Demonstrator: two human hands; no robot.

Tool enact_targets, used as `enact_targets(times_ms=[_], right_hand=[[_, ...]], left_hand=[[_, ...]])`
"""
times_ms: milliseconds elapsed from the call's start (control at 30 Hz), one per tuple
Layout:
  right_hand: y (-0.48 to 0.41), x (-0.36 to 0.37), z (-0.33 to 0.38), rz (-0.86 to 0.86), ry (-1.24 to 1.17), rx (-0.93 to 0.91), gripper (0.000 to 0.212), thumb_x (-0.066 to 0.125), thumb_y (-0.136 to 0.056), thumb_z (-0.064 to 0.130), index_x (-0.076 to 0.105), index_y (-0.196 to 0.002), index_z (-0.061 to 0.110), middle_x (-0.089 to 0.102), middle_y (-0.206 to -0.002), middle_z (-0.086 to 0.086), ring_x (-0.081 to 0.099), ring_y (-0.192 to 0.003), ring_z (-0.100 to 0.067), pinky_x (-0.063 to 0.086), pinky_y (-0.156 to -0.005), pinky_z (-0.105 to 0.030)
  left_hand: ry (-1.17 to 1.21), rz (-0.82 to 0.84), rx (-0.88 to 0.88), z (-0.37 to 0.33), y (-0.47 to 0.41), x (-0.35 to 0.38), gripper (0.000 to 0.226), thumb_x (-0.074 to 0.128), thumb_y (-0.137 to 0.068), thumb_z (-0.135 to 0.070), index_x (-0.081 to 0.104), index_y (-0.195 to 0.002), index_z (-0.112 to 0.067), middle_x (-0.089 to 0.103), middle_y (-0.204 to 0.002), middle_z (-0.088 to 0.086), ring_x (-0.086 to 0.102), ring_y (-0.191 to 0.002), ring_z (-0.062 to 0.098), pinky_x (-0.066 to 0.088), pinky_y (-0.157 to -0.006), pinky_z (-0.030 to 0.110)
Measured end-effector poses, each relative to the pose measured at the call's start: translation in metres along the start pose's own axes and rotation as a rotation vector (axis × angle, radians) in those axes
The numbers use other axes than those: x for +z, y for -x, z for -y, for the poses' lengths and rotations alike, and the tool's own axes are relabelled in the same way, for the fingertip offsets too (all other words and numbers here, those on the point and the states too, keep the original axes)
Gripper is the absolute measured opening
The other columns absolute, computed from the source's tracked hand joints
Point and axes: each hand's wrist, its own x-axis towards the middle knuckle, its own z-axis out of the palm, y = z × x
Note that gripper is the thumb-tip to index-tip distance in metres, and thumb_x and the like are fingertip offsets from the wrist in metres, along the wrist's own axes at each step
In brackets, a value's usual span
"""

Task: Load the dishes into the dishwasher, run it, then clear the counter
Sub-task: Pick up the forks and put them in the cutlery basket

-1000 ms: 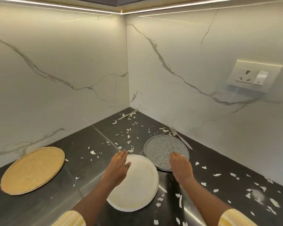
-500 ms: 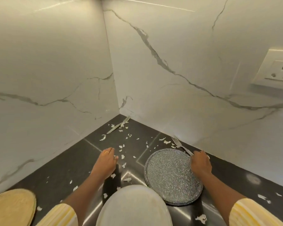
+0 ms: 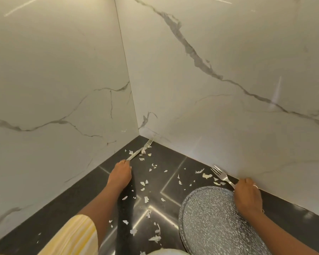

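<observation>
Two steel forks lie on the dark counter (image 3: 92, 192) near the marble corner. My left hand (image 3: 120, 174) reaches to the far fork (image 3: 140, 150), and its fingers close on the handle end. My right hand (image 3: 247, 195) grips the handle of the near fork (image 3: 221, 175) by the right wall, beside the rim of a grey speckled plate (image 3: 212, 225). The top edge of a white plate (image 3: 166, 252) shows at the bottom of the view.
White food scraps (image 3: 145, 184) are scattered over the counter between my hands and toward the corner. Marble walls (image 3: 228, 107) close the counter on the left and right, meeting at the far corner.
Both hands have moved forward from the plates to the forks. The left hand now reaches the far fork's handle, the right holds the near fork. The view has moved closer to the corner.
</observation>
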Motion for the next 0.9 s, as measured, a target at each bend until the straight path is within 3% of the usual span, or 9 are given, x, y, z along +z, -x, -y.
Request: enact_targets(times_ms=[100,167,267,367,500,633,767,900], right_hand=[[0.001,-0.001,0.004,-0.032,0.072,-0.106,0.021,0.038,-0.096,0.013,0.048,-0.114,0.013,0.056,-0.111,-0.003,0.057,-0.096,-0.013,0.045,-0.079,-0.021],[0.003,-0.006,0.008,-0.052,0.049,-0.133,0.015,0.037,-0.098,0.014,0.047,-0.108,0.014,0.061,-0.103,-0.002,0.059,-0.087,-0.013,0.043,-0.069,-0.02],[0.003,-0.011,0.021,-0.159,-0.056,-0.236,0.008,0.059,-0.084,-0.004,0.054,-0.089,0.0,0.064,-0.072,-0.016,0.061,-0.055,-0.028,0.04,-0.046,-0.03],[0.002,-0.013,0.04,-0.296,-0.082,-0.318,0.027,0.078,-0.057,-0.016,0.057,-0.072,-0.006,0.056,-0.05,-0.019,0.051,-0.034,-0.03,0.04,-0.034,-0.03],[-0.005,-0.012,0.067,-0.334,-0.016,-0.355,0.038,0.085,-0.049,-0.01,0.061,-0.078,-0.005,0.058,-0.053,-0.017,0.052,-0.036,-0.027,0.042,-0.036,-0.031],[-0.004,0.0,0.079,-0.22,0.069,-0.373,0.034,0.077,-0.072,0.007,0.062,-0.103,0.003,0.067,-0.084,-0.012,0.064,-0.068,-0.023,0.05,-0.059,-0.031],[0.005,-0.002,0.077,-0.274,0.019,-0.422,0.043,0.092,-0.042,0.002,0.067,-0.077,0.003,0.062,-0.063,-0.011,0.058,-0.05,-0.021,0.046,-0.045,-0.029],[0.014,-0.01,0.072,-0.357,-0.012,-0.454,0.041,0.09,-0.036,-0.005,0.065,-0.068,0.002,0.058,-0.056,-0.012,0.053,-0.043,-0.022,0.044,-0.04,-0.029]], left_hand=[[-0.003,0.027,-0.011,-0.001,-0.023,-0.001,0.039,0.034,-0.099,-0.019,0.038,-0.137,-0.012,0.047,-0.132,0.012,0.047,-0.12,0.03,0.041,-0.096,0.041],[-0.026,0.024,-0.005,-0.002,-0.037,0.002,0.036,0.034,-0.098,-0.018,0.043,-0.132,-0.011,0.05,-0.126,0.013,0.05,-0.114,0.032,0.043,-0.092,0.042],[-0.058,0.003,0.014,-0.005,-0.052,0.007,0.034,0.033,-0.097,-0.015,0.051,-0.126,-0.012,0.054,-0.122,0.014,0.053,-0.11,0.031,0.046,-0.089,0.043],[-0.107,-0.047,0.034,-0.007,-0.062,0.012,0.032,0.034,-0.097,-0.013,0.059,-0.117,-0.011,0.057,-0.116,0.013,0.055,-0.106,0.03,0.049,-0.086,0.042],[-0.152,-0.091,0.053,-0.006,-0.068,0.012,0.029,0.039,-0.097,-0.015,0.059,-0.116,-0.009,0.057,-0.117,0.014,0.055,-0.107,0.031,0.049,-0.085,0.042],[-0.191,-0.062,0.083,-0.007,-0.068,0.005,0.021,0.043,-0.092,-0.007,0.054,-0.11,-0.002,0.056,-0.115,0.017,0.055,-0.104,0.033,0.044,-0.079,0.039],[-0.168,-0.073,0.07,-0.001,-0.061,0.001,0.021,0.048,-0.088,-0.002,0.053,-0.109,-0.003,0.058,-0.114,0.017,0.055,-0.105,0.035,0.044,-0.081,0.04],[-0.054,-0.113,0.012,-0.002,-0.046,-0.011,0.027,0.045,-0.086,0.002,0.058,-0.109,-0.004,0.062,-0.109,0.017,0.058,-0.102,0.034,0.046,-0.081,0.039]])
